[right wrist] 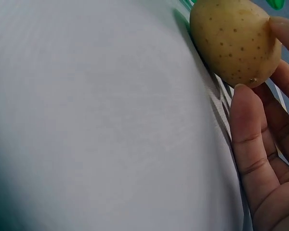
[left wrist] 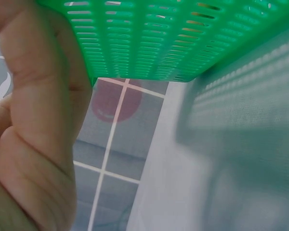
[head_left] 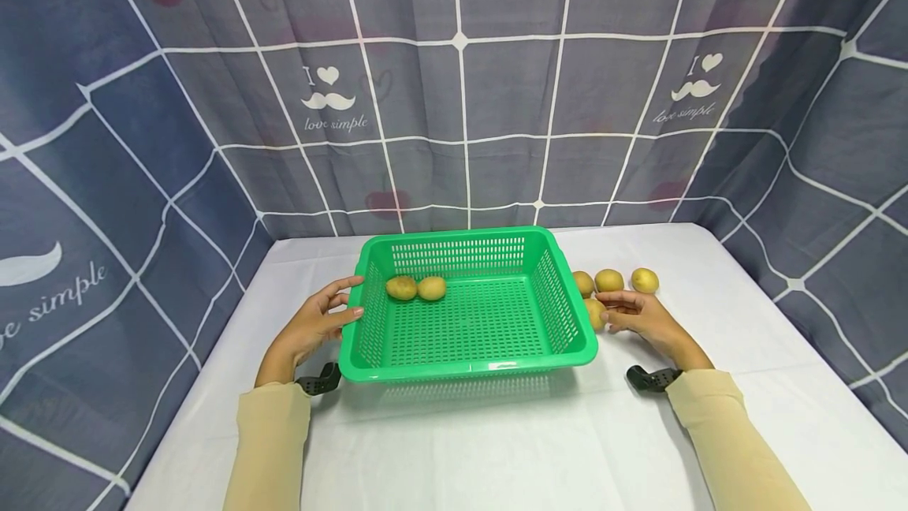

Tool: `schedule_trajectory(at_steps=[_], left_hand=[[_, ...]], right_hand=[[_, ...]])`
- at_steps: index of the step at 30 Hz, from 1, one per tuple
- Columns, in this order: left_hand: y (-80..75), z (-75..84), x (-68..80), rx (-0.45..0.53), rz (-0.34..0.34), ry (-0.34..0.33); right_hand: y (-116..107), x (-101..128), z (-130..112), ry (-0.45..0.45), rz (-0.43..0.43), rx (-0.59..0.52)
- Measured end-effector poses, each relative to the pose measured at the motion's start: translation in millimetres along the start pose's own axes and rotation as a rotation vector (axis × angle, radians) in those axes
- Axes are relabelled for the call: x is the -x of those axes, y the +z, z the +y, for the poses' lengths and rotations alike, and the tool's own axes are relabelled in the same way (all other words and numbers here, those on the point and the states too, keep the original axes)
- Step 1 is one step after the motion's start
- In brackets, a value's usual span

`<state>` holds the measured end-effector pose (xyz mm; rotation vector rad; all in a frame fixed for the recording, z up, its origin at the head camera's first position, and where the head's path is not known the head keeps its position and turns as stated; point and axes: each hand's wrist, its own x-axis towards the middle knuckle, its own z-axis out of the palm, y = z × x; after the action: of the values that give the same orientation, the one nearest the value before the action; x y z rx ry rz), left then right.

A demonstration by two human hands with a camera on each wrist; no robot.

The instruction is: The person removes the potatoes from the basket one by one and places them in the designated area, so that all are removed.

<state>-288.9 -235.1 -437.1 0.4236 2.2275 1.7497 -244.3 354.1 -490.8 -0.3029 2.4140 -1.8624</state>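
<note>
The green plastic basket (head_left: 468,370) stands on the white cloth, its perforated walls and floor showing. Two potatoes, one browner (head_left: 401,288) and one paler (head_left: 432,288), lie side by side in its far left part. My left hand (head_left: 312,323) grips the left rim; in the left wrist view bent fingers (left wrist: 41,82) lie along the basket wall (left wrist: 139,43). Just outside the right wall, my right hand (head_left: 649,323) pinches a speckled yellow potato (right wrist: 236,41) between thumb and fingertips. The basket's rim partly covers this potato in the head view.
Beyond the right hand sit three more potatoes: one by the basket wall (head_left: 583,283), a middle one (head_left: 608,280) and a right one (head_left: 645,281). A grey checked curtain (head_left: 496,93) encloses the white-covered table (head_left: 496,448) at the back and sides.
</note>
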Motion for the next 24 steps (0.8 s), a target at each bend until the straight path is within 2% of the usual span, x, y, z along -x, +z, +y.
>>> schedule_trajectory(at_steps=[10, 18, 24], left_hand=[[-0.1, -0.4, 0.1, 0.007, -0.009, 0.002], [0.6, 0.7, 1.1, 0.015, -0.015, 0.005], [1.3, 1.0, 1.2, 0.017, -0.013, -0.001]], right_hand=[[0, 2, -3, 0.008, 0.017, 0.021], [0, 8, -21, 0.01, 0.057, 0.097], [-2, 10, -32, -0.045, 0.073, 0.14]])
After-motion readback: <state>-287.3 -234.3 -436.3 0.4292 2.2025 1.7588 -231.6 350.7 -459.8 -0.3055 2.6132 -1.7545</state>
